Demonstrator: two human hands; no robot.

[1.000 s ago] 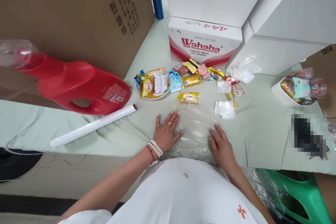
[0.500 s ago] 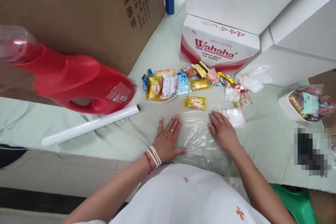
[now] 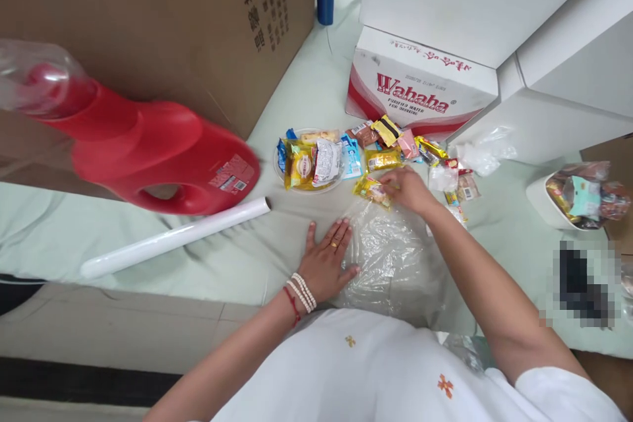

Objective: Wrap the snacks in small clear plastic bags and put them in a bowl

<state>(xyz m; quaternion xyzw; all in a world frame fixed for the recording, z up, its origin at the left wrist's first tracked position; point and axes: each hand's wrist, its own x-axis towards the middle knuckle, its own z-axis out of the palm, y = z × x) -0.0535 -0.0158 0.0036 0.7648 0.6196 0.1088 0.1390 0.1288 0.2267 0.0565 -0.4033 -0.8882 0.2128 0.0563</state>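
Note:
My left hand (image 3: 324, 267) lies flat with its fingers spread, pressing the left edge of a clear plastic film (image 3: 388, 264) on the cloth. With its fingers closed, my right hand (image 3: 409, 190) grips the right end of a yellow snack packet (image 3: 368, 188), just beyond the film's far edge. Left of that packet, a clear plate (image 3: 316, 190) holds several wrapped snacks, among them a yellow packet (image 3: 299, 168) and a white one (image 3: 327, 162). Another yellow packet (image 3: 383, 159) lies behind the gripped one, beside a blue sachet (image 3: 352, 158).
A red detergent bottle (image 3: 173, 132) and a white roll (image 3: 178, 237) lie on the left, before a large brown carton (image 3: 148, 26). Behind the snacks stands a Wahaha water box (image 3: 420, 89). To the right are crumpled plastic (image 3: 489, 148) and a white tub (image 3: 539, 198) of snacks.
My right hand has left the film, moved forward and left, and taken hold of the yellow packet, which is now slightly tilted. My left hand stays flat on the film's edge.

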